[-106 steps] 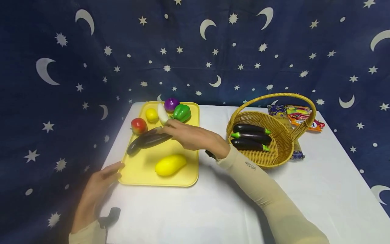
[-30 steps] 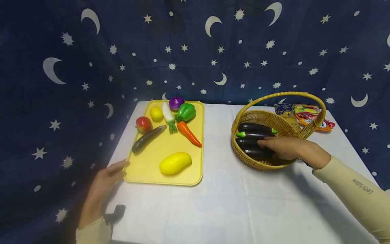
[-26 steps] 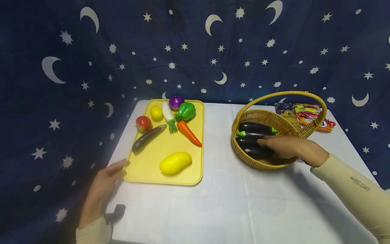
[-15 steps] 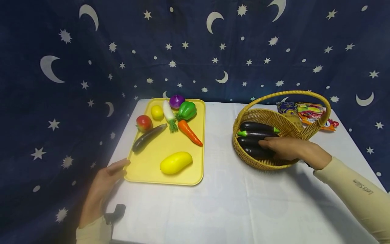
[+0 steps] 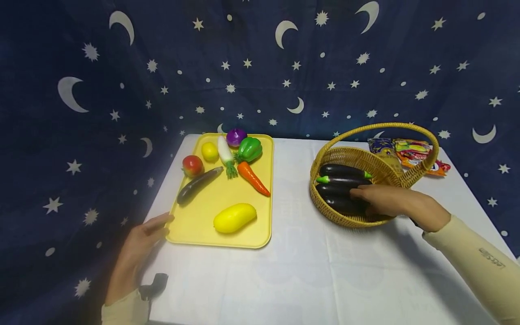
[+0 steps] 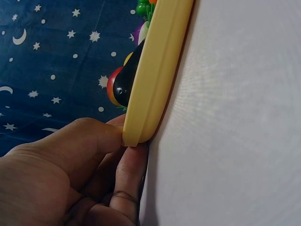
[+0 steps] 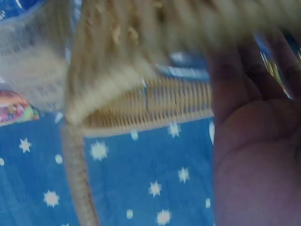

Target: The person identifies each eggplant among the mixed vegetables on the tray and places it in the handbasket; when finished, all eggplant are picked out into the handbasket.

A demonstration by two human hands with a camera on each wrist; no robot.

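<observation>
My left hand [image 5: 140,241] pinches the near-left corner of a yellow tray [image 5: 191,228], thumb at the rim and a finger under it in the left wrist view. A dark eggplant [image 5: 195,187] lies on the tray's left side. Over on the right, my right hand [image 5: 392,199] reaches into a wicker basket [image 5: 345,220]. Several eggplants lie there side by side; its thumb is by the nearest eggplant [image 5: 339,204]. Its other fingers are hidden from the head view. In the blurred right wrist view they look extended, with nothing in the palm.
The tray also bears a yellow mango-shaped fruit [image 5: 234,218], carrot [image 5: 253,179], green pepper [image 5: 249,149], white radish [image 5: 225,153], purple onion [image 5: 236,137], lemon [image 5: 209,151] and red fruit [image 5: 192,166]. The basket's handle [image 5: 382,126] arches high. Snack bags [image 5: 418,155] lie behind it.
My right hand has carried an eggplant from the tray to the basket's near side, uncovering the carrot. Just now it has slid slightly right along that eggplant. The left hand stays at the tray corner.
</observation>
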